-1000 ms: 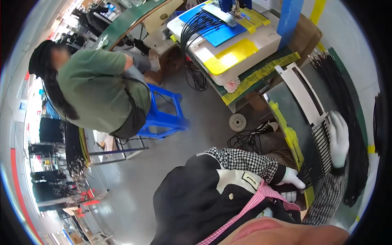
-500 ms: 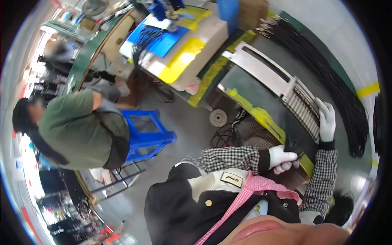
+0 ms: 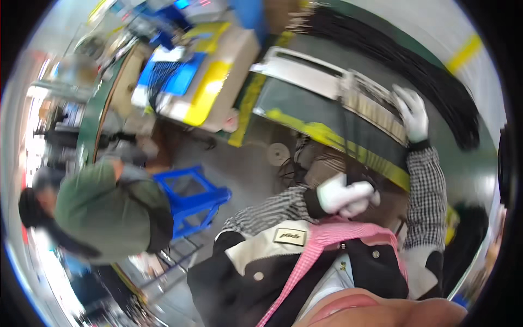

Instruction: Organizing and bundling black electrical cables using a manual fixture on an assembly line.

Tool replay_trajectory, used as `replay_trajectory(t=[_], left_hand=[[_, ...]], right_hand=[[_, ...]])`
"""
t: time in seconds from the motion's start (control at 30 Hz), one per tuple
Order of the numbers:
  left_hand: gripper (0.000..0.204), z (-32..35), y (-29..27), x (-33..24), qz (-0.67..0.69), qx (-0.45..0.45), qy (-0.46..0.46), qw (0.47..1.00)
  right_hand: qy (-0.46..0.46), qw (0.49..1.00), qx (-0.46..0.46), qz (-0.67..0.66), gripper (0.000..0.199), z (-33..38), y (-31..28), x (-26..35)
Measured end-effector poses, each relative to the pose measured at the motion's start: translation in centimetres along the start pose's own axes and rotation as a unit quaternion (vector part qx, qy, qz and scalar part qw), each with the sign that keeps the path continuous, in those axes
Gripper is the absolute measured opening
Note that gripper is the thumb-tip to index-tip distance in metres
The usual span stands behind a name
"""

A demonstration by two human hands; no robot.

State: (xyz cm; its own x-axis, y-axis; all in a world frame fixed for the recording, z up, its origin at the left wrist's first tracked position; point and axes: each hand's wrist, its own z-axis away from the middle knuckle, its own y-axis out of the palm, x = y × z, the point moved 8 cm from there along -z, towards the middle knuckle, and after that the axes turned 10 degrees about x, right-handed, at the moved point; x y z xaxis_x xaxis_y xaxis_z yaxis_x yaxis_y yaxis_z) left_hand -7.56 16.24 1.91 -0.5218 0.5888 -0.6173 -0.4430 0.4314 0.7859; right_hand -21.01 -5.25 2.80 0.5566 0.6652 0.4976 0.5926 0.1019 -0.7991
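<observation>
My right hand, in a white glove, lies with fingers spread flat on the pale slotted rack; it clasps nothing, just rests on the ribbed end of it. My left hand, also gloved white, is curled into a loose fist close to my chest, just below the bench edge; I cannot tell whether anything is inside it.

The rack is a long, light-coloured strip lying across the dark green bench top, its near end a comb of fine slots, its far end a smooth white panel. Just beyond my right hand runs a thick bundle of black cables, glossy and stranded, along the far side of the bench. A yellow-and-black striped band edges the bench.

Well apart to my left, a person in a green top bends beside a blue plastic stool.
</observation>
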Motion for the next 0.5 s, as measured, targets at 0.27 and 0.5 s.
replay_trajectory(t=[0.27,0.5], left_hand=[[0.031,-4.2,3.6,-11.9,0.021,0.012,0.182,0.983],[0.026,-12.2,3.8,-26.8,0.142,0.058,0.173,0.973]], right_hand=[[0.034,0.772,0.025,-0.634,0.039,3.9,6.7,11.7],[-0.014,0.686,0.330,-0.649,0.048,8.6,2.4,16.6]])
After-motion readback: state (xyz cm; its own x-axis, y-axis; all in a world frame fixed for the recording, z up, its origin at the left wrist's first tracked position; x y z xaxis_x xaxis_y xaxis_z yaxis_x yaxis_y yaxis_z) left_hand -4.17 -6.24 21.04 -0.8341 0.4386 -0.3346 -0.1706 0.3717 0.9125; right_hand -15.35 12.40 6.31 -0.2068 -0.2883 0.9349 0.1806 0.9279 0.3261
